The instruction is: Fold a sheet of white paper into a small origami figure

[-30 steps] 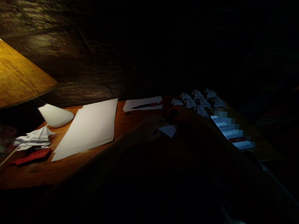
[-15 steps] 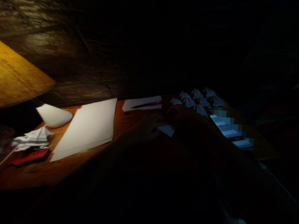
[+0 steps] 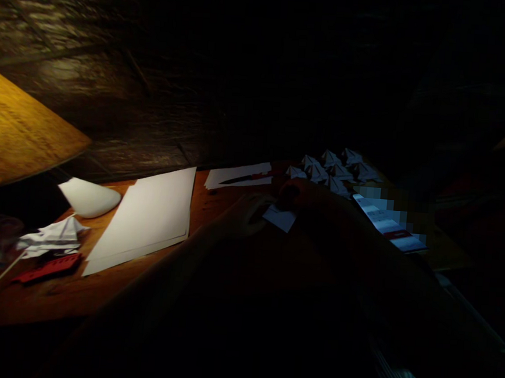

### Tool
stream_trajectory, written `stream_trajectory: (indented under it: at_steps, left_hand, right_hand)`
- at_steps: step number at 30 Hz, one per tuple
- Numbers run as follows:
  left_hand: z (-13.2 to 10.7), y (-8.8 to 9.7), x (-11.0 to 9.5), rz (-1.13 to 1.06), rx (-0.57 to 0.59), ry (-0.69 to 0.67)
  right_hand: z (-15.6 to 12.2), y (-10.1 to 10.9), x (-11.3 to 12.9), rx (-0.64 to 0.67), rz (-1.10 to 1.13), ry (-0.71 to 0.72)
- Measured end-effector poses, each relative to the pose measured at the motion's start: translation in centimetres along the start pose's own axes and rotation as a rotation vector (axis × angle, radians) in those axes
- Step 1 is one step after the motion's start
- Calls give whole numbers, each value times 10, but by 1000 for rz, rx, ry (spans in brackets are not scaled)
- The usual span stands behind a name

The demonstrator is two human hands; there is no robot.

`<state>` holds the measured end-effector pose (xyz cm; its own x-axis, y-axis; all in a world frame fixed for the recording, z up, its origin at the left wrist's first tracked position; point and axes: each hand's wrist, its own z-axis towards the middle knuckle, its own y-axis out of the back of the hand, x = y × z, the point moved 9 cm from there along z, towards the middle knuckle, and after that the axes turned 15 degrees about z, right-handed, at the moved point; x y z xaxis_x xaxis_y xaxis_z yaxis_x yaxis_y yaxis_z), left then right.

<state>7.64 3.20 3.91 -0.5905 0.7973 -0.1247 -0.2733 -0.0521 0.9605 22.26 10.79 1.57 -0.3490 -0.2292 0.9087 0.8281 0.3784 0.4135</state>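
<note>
Head view: we've got paper (image 3: 280,220) over the counter (image 3: 205,205), just right of our left hand (image 3: 251,212), near side of our right hand (image 3: 299,193); too dark to tell if either grip's pinching.

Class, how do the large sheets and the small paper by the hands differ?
The large sheets look bigger than the small paper. The large sheets are bright; the small paper is shadowed. The small paper is beside the left hand; the large sheets lie farther left. Both look white.
</note>
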Motion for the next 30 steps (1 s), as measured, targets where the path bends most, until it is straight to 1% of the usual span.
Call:
stream_trajectory:
  at_steps: [5, 11, 14, 18, 26, 30]
  left_hand:
    - [1, 1, -3, 5, 5, -9]
    - [7, -2, -1, 61, -15, 48]
    - [9, 0, -6, 86, -31, 32]
    - [11, 1, -9, 66, -28, 13]
    - [10, -4, -8, 57, -26, -16]
    - [10, -3, -11, 104, -6, -23]
  right_hand:
    - [-3, -2, -1, -22, -29, -9]
    - [-5, -2, 4, -20, -34, 10]
    - [-6, -2, 8, -19, -30, 18]
    - [-8, -2, 10, -21, -45, -25]
    - [-8, -2, 12, -6, -46, -27]
    - [-8, -2, 11, -14, -38, -14]
